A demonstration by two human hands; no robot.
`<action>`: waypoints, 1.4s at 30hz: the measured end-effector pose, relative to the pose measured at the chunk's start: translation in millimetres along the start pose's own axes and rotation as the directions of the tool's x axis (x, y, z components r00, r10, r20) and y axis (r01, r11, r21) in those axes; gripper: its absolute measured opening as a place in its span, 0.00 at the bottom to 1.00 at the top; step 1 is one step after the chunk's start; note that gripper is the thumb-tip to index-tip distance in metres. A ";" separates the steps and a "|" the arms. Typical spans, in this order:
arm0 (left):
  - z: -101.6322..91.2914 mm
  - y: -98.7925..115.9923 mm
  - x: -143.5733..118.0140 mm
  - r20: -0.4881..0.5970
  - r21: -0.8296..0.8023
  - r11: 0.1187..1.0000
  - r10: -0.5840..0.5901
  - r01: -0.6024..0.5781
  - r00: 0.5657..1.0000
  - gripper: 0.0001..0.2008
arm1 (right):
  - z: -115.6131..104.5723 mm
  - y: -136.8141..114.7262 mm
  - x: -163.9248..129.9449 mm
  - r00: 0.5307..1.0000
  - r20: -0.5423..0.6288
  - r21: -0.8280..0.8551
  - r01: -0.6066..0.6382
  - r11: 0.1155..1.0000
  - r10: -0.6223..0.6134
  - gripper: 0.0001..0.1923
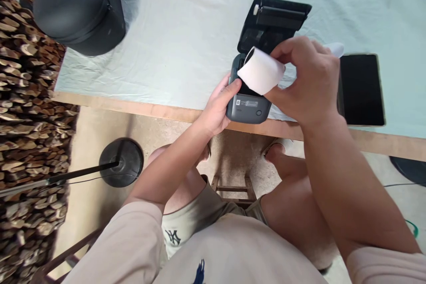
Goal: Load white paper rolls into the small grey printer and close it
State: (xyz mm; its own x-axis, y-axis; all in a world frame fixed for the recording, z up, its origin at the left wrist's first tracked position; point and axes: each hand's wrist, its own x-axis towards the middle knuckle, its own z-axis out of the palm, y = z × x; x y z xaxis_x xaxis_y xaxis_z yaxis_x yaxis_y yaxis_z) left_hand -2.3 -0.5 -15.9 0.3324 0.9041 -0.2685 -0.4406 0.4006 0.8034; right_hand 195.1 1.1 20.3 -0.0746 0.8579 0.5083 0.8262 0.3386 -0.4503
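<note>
A small dark grey label printer (248,107) stands at the table's near edge with its black lid (274,20) swung up and open. My left hand (218,106) grips the printer's left side. My right hand (308,82) holds a white paper roll (261,71) tilted just above the printer's open bay, thumb and fingers around its right end. A loose strip of white paper (336,48) sticks out past my right hand.
A pale green cloth (173,31) covers the table, whose wooden edge (133,107) runs along the front. A black tablet (361,88) lies right of the printer. A black round case (78,6) sits far left. Below are a stand base (121,162) and stool.
</note>
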 end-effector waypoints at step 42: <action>6.6 6.2 -0.1 -0.033 -0.109 0.993 -0.042 0.039 0.999 0.14 | 26.9 20.9 9.0 0.812 0.181 0.929 -0.326 0.174 0.555 0.29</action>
State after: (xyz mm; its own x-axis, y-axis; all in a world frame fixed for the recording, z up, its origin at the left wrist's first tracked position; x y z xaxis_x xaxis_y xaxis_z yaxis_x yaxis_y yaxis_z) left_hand 0.5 0.9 -7.3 0.3233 0.8907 -0.3195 -0.5157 0.4490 0.7297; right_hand 196.7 26.2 -4.3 0.2970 0.9544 0.0303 -0.3511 0.1386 -0.9260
